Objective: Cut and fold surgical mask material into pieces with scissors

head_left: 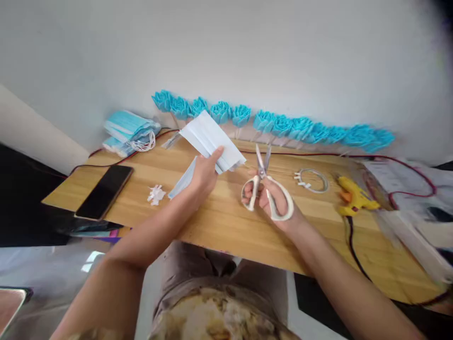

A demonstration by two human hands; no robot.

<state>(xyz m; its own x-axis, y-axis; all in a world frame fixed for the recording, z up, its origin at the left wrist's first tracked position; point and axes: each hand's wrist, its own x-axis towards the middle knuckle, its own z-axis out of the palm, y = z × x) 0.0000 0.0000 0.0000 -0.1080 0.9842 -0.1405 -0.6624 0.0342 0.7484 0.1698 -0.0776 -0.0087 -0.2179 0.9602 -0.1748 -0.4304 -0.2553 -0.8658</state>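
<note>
My left hand [205,172] is closed on a white folded face mask [211,139], held up over the wooden board [226,222]. My right hand [272,200] grips white-handled scissors [264,186] with fingers through the handles. The blades point away from me and are slightly apart, just right of the mask. Small white scraps [155,194] lie on the board left of my left hand. A light blue strip of mask [182,182] lies under my left wrist.
A row of blue flowers made from masks [276,123] leans on the wall. A stack of blue masks [129,131] and a black phone [104,191] are at left. A wire ring [313,179], a yellow glue gun [354,198] and papers [399,182] are at right.
</note>
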